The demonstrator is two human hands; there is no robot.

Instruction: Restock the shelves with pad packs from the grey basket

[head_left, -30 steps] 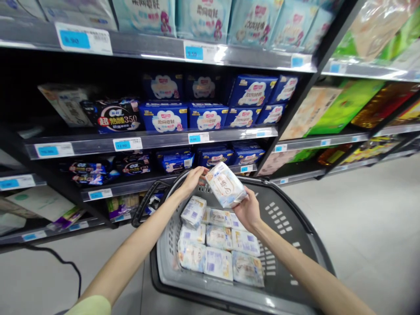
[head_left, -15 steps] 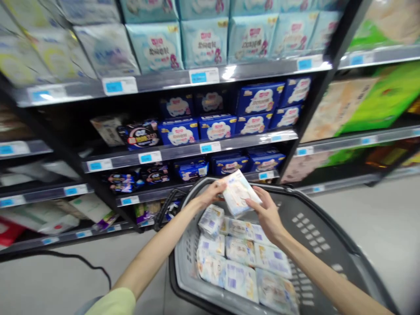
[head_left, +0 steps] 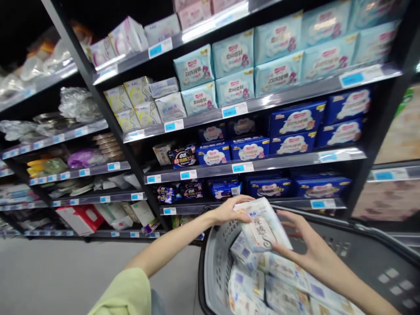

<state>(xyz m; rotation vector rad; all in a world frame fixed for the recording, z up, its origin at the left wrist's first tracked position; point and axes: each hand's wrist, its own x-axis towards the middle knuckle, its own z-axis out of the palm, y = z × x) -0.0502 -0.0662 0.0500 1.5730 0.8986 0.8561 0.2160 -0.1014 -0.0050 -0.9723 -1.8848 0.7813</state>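
A white and pale blue pack of sanitary pads [head_left: 264,229] is tilted above the basket, its printed front facing me. My left hand [head_left: 231,210] grips its upper left edge, thumb across the front and fingers behind. Around the right side curves my right hand [head_left: 305,240], its thumb against the lower corner and its other fingers spread at the edge. Below both hands, the grey shopping basket [head_left: 210,262] contains several similar packs [head_left: 285,293] lying in rows. One smaller pack [head_left: 244,251] leans at the basket's back left, partly under the held one.
Ahead stands a dark shelf unit with light blue packs [head_left: 234,87], dark blue packs [head_left: 251,148] and white and yellow packs [head_left: 141,100]. Price labels line the shelf edges [head_left: 243,167]. On the left, another shelf carries a red and white box [head_left: 80,218]. Grey floor [head_left: 65,271] lies below.
My view has swung left and come closer to the basket. The held pack has turned, its printed front now plainer to see, and my right hand's fingers have spread more.
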